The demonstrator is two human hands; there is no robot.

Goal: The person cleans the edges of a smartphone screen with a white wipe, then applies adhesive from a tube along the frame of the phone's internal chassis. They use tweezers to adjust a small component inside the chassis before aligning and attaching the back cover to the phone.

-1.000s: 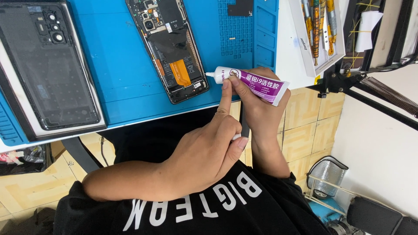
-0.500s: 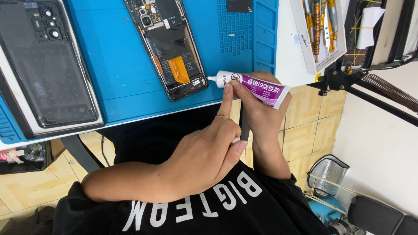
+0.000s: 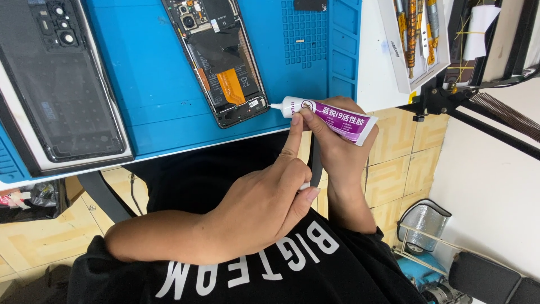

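Purple glue tube (image 3: 336, 119) is clamped in the right hand (image 3: 337, 152); left hand (image 3: 264, 208) fingertip touches its nozzle beside the opened phone (image 3: 219, 56).

A phone repair workshop: an opened black smartphone (image 3: 220, 62) lies on the blue silicone repair mat (image 3: 152, 84), a white box of screwdrivers (image 3: 415, 39) just beside the mat.

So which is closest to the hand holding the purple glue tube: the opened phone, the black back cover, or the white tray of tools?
From the right hand:
1. Opened phone, just left of the glue tube nozzle.
2. White tray of tools, upper right.
3. Black back cover, far left.
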